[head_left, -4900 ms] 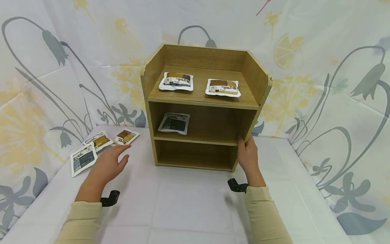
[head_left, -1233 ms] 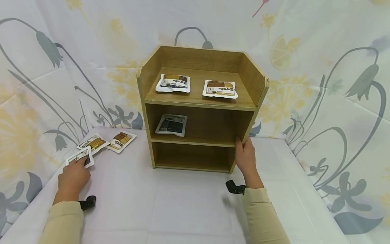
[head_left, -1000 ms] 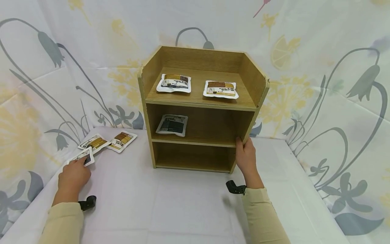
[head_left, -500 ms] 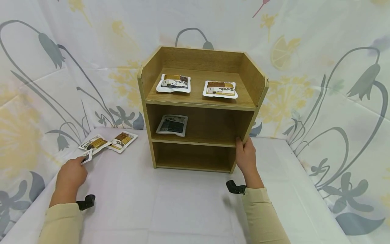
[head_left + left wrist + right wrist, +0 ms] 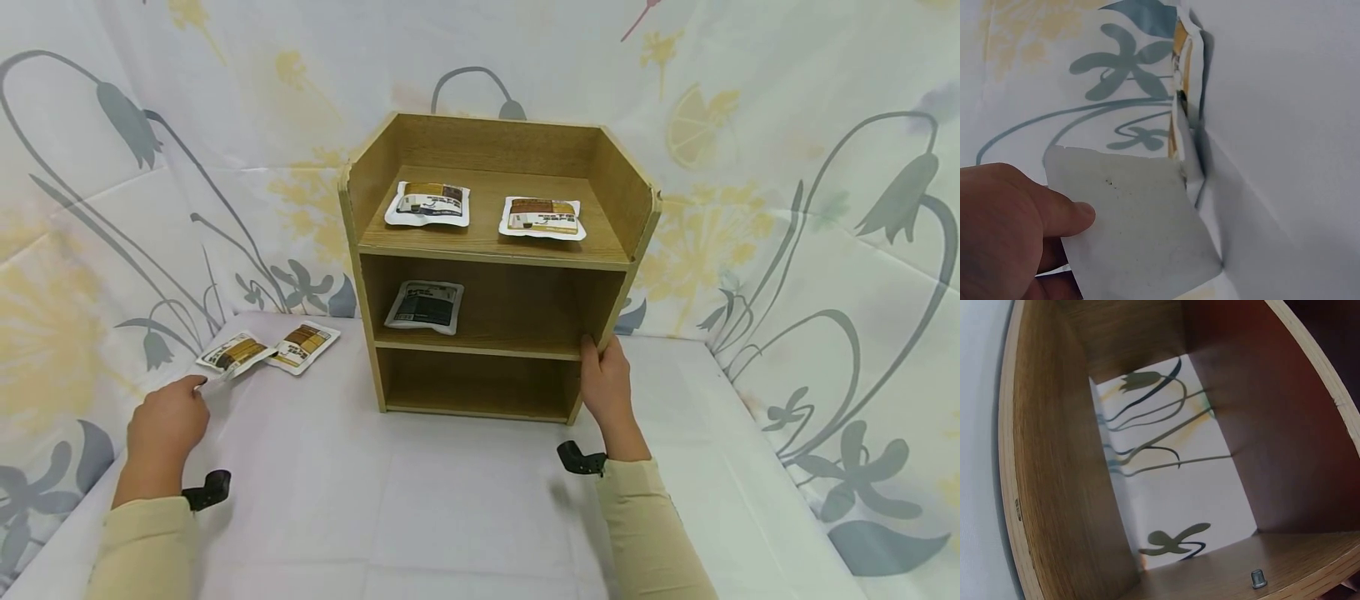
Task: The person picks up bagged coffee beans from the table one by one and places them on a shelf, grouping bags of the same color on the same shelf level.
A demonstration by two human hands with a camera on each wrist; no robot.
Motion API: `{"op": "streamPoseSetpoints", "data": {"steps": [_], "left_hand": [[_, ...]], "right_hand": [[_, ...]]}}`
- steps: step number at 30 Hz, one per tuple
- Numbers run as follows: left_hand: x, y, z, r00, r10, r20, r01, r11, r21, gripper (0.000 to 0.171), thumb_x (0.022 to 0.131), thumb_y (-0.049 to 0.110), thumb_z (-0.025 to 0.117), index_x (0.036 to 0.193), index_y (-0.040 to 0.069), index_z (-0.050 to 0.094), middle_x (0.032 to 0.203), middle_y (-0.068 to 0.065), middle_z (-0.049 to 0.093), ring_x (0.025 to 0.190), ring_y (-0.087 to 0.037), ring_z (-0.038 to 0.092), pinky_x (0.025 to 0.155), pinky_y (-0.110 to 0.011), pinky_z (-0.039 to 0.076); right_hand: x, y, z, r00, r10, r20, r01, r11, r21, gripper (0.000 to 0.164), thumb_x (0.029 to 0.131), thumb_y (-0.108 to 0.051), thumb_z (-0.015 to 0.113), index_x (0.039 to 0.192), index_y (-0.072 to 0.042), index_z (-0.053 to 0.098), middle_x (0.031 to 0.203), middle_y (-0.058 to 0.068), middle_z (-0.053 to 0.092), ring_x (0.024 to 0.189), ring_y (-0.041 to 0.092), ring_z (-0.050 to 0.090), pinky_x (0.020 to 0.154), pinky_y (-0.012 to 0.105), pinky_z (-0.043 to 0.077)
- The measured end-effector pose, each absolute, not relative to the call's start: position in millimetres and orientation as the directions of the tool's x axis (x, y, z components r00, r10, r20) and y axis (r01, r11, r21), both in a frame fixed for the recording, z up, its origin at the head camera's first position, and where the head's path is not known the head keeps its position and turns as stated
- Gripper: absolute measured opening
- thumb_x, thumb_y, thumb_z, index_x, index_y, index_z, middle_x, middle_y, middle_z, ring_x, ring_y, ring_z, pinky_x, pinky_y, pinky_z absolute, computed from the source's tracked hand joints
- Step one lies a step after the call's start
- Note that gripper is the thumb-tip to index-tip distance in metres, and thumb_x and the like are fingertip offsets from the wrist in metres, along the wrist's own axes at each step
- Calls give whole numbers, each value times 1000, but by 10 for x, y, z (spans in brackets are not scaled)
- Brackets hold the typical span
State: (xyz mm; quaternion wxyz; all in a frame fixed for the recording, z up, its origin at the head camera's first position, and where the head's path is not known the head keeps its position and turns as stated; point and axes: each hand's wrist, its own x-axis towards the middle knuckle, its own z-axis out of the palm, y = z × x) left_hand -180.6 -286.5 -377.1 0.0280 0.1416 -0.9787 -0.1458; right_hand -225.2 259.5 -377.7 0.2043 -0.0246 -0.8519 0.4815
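My left hand [image 5: 167, 419] pinches a flat food packet [image 5: 1129, 219] by its edge. In the left wrist view the thumb lies on its plain white back; in the head view the packet is nearly edge-on and mostly hidden. Just beyond it, two yellow-brown packets lie overlapping on the table: one packet [image 5: 236, 352] on the left, another packet [image 5: 303, 346] on the right. My right hand [image 5: 606, 383] grips the right side panel of a wooden shelf [image 5: 495, 350], thumb on the inner side. The right wrist view looks into a compartment [image 5: 1066, 456]; that hand cannot be made out there.
The shelf's top level bears two packets, a left packet [image 5: 427, 204] and a right packet [image 5: 542, 218]. A dark-labelled packet [image 5: 425, 307] lies at the left of the middle level. Patterned cloth [image 5: 787, 208] hangs behind and beside the white-covered table [image 5: 465, 500].
My left hand moved left to the nearest packet, took hold of it and tipped it up off the table, its white back turning towards the wrist. The right hand stays on the shelf.
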Motion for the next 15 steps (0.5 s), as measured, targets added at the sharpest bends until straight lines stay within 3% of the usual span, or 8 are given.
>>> {"op": "streamPoseSetpoints", "data": {"steps": [6, 15], "left_hand": [[-1769, -2847, -3661, -956, -292, 15, -276, 918, 283, 42, 96, 9, 34, 134, -4, 47, 121, -40, 52, 87, -55, 57, 61, -54, 47], [-1721, -2841, -3553, -958, -287, 21, -271, 924, 269, 44, 97, 11, 33, 137, -3, 44, 124, -41, 49, 92, -58, 55, 66, -59, 47]], "right_hand": [[-2247, 2595, -3764, -920, 238, 312, -146, 531, -835, 54, 103, -43, 34, 135, 0, 43, 124, 25, 56, 111, 39, 57, 87, 55, 49], [-2239, 2588, -3753, -922, 235, 307, -145, 528, -837, 54, 103, -42, 34, 135, 0, 43, 125, 26, 55, 112, 40, 57, 89, 56, 49]]}}
